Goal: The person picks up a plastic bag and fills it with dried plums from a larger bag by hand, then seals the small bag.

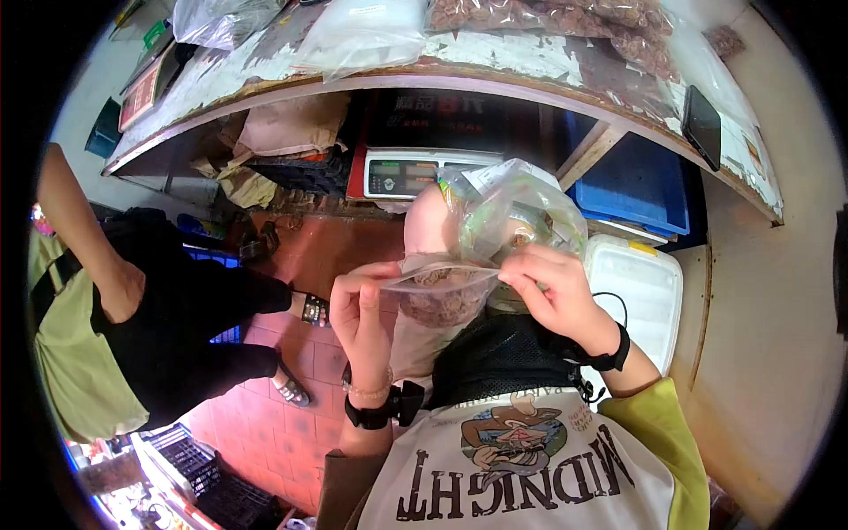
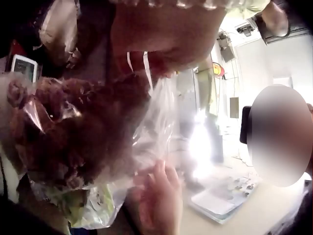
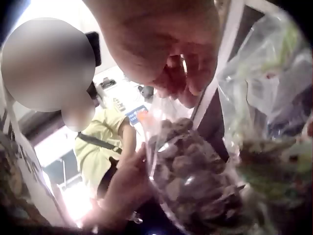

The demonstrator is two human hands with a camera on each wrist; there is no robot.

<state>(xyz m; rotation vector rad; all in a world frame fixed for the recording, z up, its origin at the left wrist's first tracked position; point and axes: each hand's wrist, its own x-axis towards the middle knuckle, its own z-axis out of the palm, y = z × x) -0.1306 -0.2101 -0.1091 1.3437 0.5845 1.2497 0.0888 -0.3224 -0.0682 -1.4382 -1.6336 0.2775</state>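
A clear plastic bag (image 1: 442, 305) of brown, lumpy dried pieces hangs between both hands in front of the person's lap. At one end of the bag's top edge, the left hand (image 1: 360, 309) pinches the plastic between thumb and fingers. Opposite it, the right hand (image 1: 549, 284) pinches the other end. The bag's top edge is stretched between them. In the right wrist view, the brown pieces (image 3: 188, 171) fill the bag below the right hand (image 3: 166, 49). Just beyond the held bag, a clear bag with green print (image 1: 521, 212) lies at the person's knees.
A worn table (image 1: 495, 75) runs across the front, bearing bags of brown pieces (image 1: 548, 18), plastic bags (image 1: 362, 35) and a phone (image 1: 702, 128). Underneath are a scale (image 1: 397, 177) and blue bins (image 1: 636, 185). A white lidded box (image 1: 636, 283) stands right; another person (image 1: 115, 309) stands left.
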